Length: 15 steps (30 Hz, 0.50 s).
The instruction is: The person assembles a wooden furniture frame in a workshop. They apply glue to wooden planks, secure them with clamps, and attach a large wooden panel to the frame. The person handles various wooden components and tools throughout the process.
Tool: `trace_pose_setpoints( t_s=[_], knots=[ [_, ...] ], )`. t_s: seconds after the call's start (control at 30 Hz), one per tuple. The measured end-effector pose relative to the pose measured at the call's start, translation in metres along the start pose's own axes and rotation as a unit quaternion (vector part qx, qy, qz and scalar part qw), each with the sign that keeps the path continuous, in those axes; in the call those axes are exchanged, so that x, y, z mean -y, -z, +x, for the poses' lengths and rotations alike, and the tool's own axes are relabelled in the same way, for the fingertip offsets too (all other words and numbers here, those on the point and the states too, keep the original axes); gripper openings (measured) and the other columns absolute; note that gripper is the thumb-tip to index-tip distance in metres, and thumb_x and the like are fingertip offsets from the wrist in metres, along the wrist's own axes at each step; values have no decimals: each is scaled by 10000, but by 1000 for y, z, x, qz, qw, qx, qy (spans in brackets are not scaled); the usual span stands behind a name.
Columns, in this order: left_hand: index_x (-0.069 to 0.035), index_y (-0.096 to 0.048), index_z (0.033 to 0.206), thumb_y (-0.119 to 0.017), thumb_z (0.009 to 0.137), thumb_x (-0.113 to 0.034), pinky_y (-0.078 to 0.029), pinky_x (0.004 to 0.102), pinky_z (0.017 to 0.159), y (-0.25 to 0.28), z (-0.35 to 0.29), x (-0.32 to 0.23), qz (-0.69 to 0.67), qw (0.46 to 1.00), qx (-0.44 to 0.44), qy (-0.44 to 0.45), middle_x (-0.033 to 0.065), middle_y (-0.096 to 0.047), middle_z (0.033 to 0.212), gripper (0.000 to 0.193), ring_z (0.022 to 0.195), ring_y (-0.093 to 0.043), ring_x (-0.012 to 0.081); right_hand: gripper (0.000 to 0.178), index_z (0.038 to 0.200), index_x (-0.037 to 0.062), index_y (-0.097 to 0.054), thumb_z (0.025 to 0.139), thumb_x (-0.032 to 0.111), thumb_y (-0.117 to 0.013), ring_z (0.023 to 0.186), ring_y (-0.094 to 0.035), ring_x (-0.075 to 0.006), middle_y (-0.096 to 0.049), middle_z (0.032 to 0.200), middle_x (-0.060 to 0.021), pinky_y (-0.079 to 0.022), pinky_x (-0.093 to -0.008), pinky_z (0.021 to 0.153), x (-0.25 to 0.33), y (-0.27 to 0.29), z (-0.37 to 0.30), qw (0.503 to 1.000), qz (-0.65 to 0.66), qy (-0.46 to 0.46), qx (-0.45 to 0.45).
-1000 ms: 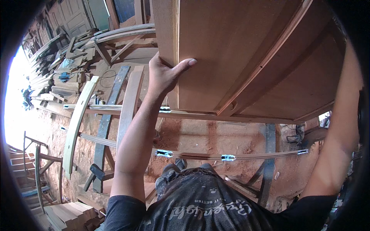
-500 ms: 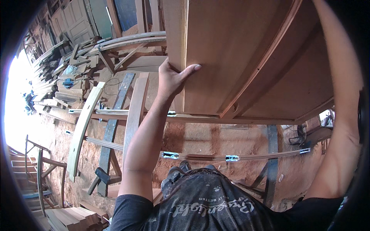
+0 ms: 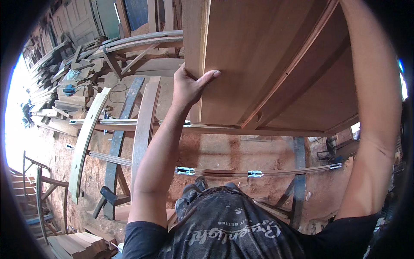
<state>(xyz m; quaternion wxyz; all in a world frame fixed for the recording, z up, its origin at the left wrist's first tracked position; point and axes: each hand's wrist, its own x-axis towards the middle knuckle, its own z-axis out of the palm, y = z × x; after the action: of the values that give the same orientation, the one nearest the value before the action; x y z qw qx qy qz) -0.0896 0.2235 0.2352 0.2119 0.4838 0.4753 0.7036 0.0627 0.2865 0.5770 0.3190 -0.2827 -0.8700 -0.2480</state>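
Observation:
A large brown wooden door (image 3: pixel 248 60), with raised mouldings and recessed panels, is held up in front of me at the upper right. My left hand (image 3: pixel 189 86) is closed around its left edge. The thumb lies on the near face, while the fingers go behind the wood out of sight. My right forearm (image 3: pixel 375 99) reaches up along the door's right side, and the hand itself is beyond the top of the picture. The door's lower edge hangs close to a long wooden rail; I cannot tell whether they touch.
Below the door, a long rail (image 3: pixel 220 173) spans dark trestle beams (image 3: pixel 299 181). A pale plank (image 3: pixel 86 142) and a brown plank (image 3: pixel 145 112) lie across the left side. Offcuts (image 3: pixel 82 64) are heaped at far left, and boards (image 3: pixel 79 246) are stacked at lower left.
The whole view has shifted slightly, with the door, arms and background all a little farther left and up. My left hand keeps the same hold on the door's edge.

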Motion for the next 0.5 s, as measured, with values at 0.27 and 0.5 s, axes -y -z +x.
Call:
trace_pose_setpoints(
  t_s=[0.27,0.5],
  knots=[
    [49,-630,1109,-872,821,-169,-601,298,807,2,0,4,-14,1000,6,3,123,-739,1020,435,933,-708,152,780,977,-42,-712,964,697,-461,789,-702,-284,-733,838,-169,-547,-399,784,0,-7,11,999,27,13,13],
    [-8,-586,1237,-822,867,-355,-520,381,939,36,-15,-17,100,991,87,34,170,-625,1270,560,1209,-598,245,795,967,-34,-712,952,720,-460,786,-705,-297,-734,838,-174,-551,-405,785,5,-13,12,997,62,20,46]
  ],
)
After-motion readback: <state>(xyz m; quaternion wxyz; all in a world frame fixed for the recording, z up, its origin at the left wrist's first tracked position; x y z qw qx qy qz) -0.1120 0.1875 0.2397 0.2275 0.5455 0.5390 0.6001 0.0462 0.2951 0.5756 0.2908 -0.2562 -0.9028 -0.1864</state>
